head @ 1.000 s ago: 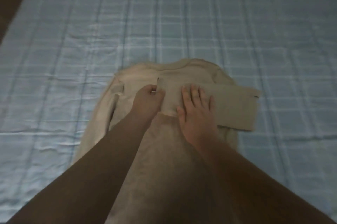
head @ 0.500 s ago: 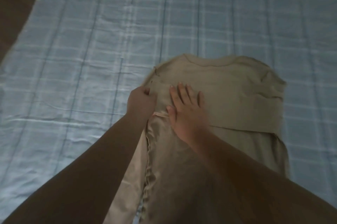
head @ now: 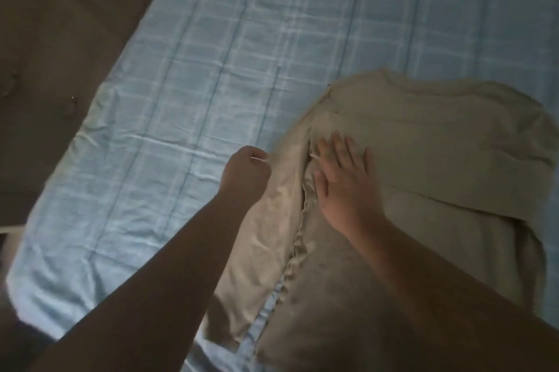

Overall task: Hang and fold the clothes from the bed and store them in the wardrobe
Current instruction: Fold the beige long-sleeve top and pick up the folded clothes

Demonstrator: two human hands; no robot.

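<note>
I see one beige shirt (head: 423, 141) lying flat on the bed (head: 211, 69), which has a blue checked sheet. The shirt's long side runs from me up the bed, and its neck end points away from me. One sleeve is folded across the top part. The other sleeve (head: 272, 220) lies along the left side of the shirt, pale and long, running down toward me. I have two hands here. My right hand (head: 344, 181) lies flat on the shirt near its left edge, with the fingers (head: 338, 144) straight and spread wide, pressing the cloth down. My left hand (head: 246, 173) is just beside the shirt's left edge, over the sheet, next to the top of the long sleeve. Its fingers are curled in tight, and I cannot tell if they pinch a bit of the cloth. A dark floor (head: 60, 38) shows at the left of the bed.
</note>
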